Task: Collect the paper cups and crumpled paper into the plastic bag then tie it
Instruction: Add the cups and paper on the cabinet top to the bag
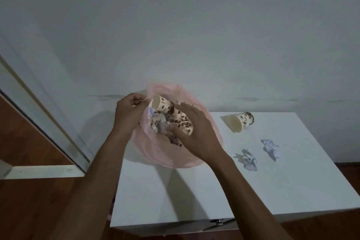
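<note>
The translucent pink plastic bag [165, 154] sits open at the white table's [194, 197] far left corner, already holding bean-printed paper cups [165, 106]. Keep its mouth wide: the left hand [129, 112] pinches the rim, while the right hand [194, 128], fingers straight, presses the contents down.

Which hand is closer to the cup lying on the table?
Right. The right hand is at the bag's mouth, just left of the paper cup lying on the table. The left hand pinches the plastic bag rim farther left.
</note>
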